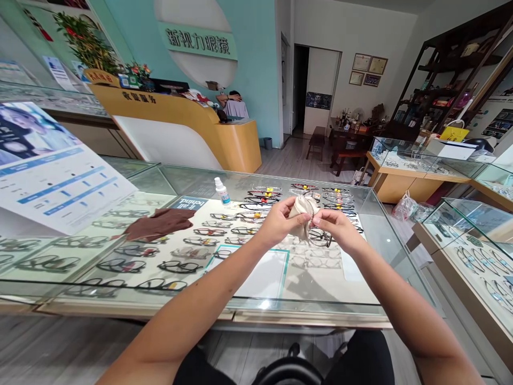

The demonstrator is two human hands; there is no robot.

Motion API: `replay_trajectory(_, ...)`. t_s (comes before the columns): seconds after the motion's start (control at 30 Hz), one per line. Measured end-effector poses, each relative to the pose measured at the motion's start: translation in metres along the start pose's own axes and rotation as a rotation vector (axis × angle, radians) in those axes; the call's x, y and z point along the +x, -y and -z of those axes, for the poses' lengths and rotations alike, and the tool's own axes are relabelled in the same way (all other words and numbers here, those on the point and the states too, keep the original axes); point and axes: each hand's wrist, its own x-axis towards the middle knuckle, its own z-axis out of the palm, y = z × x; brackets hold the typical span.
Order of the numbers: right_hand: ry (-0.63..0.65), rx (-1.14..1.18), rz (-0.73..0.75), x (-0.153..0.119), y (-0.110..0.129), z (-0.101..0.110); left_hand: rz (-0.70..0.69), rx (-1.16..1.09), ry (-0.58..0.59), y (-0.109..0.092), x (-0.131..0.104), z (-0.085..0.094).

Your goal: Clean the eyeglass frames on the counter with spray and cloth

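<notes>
Above the glass display case (176, 182), both hands work at a cream-coloured cloth (301, 209). My left hand (280, 218) is closed on its left side, thumb pressed along the front. From the right, my right hand (333, 223) pinches the bunched cloth between thumb and fingers. Whether something is wrapped inside cannot be made out. Just under the right hand shows a dark eyeglass frame (320, 237); I cannot tell if it is held or lies in the case. A white spray bottle (222, 191) stands on the glass, and a brown cloth (160, 223) lies crumpled to its left.
Rows of eyeglasses (180, 266) lie inside the case. At the left stands a desk calendar (60, 171). Another glass case (473, 251) is on the right. Behind, a person (236, 107) sits at a yellow-and-white counter (240, 144); a wooden bench (316, 141) stands farther back.
</notes>
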Motion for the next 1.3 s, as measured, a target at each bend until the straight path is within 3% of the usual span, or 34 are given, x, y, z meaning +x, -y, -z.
replay_trajectory(0.2,0.041,0.070,-0.015,-0.001,-0.004,-0.011,-0.106,0.101,-0.102,-0.003,-0.005,-0.002)
replay_trajectory(0.43,-0.040,0.090,-0.026,0.001,-0.005,0.000,0.023,0.032,0.096,-0.004,0.002,0.009)
replay_trajectory(0.57,0.002,0.096,-0.049,0.000,-0.008,-0.004,0.051,-0.032,0.068,-0.001,0.001,0.003)
replay_trajectory(0.77,-0.002,-0.015,0.034,-0.002,-0.005,-0.009,-0.030,0.025,-0.017,-0.004,0.000,0.001)
replay_trajectory(0.9,-0.088,-0.014,0.051,0.001,-0.004,-0.001,-0.004,0.008,0.036,-0.001,0.003,0.005)
replay_trajectory(1.0,-0.084,0.015,-0.007,0.003,-0.008,0.002,0.037,-0.022,0.059,0.003,0.003,0.005)
replay_trajectory(1.2,0.043,0.058,-0.077,-0.001,-0.013,-0.011,-0.009,0.005,-0.045,0.000,0.000,-0.003)
replay_trajectory(1.3,0.032,0.064,-0.054,-0.001,-0.013,-0.014,-0.071,0.035,-0.128,0.000,-0.001,-0.007)
